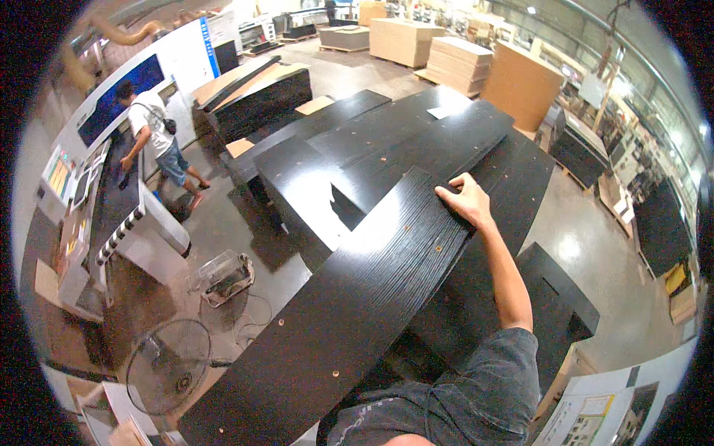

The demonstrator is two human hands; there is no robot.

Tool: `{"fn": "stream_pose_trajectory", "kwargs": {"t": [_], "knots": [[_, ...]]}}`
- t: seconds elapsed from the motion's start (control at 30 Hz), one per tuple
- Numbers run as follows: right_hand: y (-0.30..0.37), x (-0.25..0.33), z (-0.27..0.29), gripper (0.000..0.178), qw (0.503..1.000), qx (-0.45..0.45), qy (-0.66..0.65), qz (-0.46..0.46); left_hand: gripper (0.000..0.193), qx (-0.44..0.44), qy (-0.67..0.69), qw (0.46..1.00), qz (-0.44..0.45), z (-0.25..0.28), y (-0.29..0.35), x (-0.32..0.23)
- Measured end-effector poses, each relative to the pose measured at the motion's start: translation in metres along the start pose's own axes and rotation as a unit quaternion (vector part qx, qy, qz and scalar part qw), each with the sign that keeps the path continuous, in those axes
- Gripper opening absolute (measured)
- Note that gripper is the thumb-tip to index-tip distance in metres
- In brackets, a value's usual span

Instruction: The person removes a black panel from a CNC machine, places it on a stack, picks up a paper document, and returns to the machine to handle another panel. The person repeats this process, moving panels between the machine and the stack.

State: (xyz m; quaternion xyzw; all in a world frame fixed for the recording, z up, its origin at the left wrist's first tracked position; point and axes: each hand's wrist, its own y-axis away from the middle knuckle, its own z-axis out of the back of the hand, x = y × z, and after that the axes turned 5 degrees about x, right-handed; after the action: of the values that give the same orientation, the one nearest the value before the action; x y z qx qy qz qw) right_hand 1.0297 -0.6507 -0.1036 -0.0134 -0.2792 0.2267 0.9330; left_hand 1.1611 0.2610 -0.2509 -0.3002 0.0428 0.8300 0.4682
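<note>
A long black panel (312, 320) with small drilled holes slants from the lower left to the middle, lying over other black boards. At its far right end, my right hand (470, 201) is closed on the edge, thumb and fingers curled at the corner. Close-set lines run along this end; whether they are grain or several stacked edges I cannot tell. Wide black boards (401, 145) lie beneath and beyond it, some with bright glare. A white patch (446, 111) shows on their far part. My left hand is out of the picture.
A person (152, 134) in a white shirt stands at a machine (111, 178) on the left. A round fan guard (169, 366) and a clear-sided device (223, 279) stand lower left. Brown board stacks (401, 41) are at the back. Another black panel (561, 286) lies to my right.
</note>
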Motion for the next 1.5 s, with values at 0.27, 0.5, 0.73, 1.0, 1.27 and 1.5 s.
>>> {"fn": "stream_pose_trajectory", "kwargs": {"t": [0.27, 0.5, 0.73, 1.0, 1.27, 1.5], "knots": [[-0.126, -0.104, 0.009, 0.065, 0.993, -0.052, -0.016, -0.101, 0.049, 0.054, 0.046, 0.981, -0.179, -0.089, -0.054, -0.213], [-0.212, -0.165, 0.017, 0.064, 0.967, -0.222, 0.033, -0.123, 0.046, 0.267, 0.123, 0.917, -0.268, -0.130, -0.005, -0.379], [-0.179, -0.163, -0.020, 0.099, 0.961, -0.104, -0.083, -0.241, 0.053, 0.555, 0.281, 0.764, -0.172, -0.136, 0.099, -0.480], [-0.209, -0.166, -0.056, 0.023, 0.903, -0.206, -0.352, -0.135, 0.072, 0.559, 0.300, 0.682, -0.363, -0.177, 0.162, -0.502], [-0.284, -0.256, -0.029, 0.019, 0.846, -0.275, -0.434, -0.141, 0.065, 0.658, 0.366, 0.602, -0.264, -0.190, 0.213, -0.547], [-0.312, -0.246, -0.063, 0.025, 0.894, -0.264, -0.313, -0.183, 0.061, 0.700, 0.376, 0.555, -0.246, -0.193, 0.248, -0.571]]}}
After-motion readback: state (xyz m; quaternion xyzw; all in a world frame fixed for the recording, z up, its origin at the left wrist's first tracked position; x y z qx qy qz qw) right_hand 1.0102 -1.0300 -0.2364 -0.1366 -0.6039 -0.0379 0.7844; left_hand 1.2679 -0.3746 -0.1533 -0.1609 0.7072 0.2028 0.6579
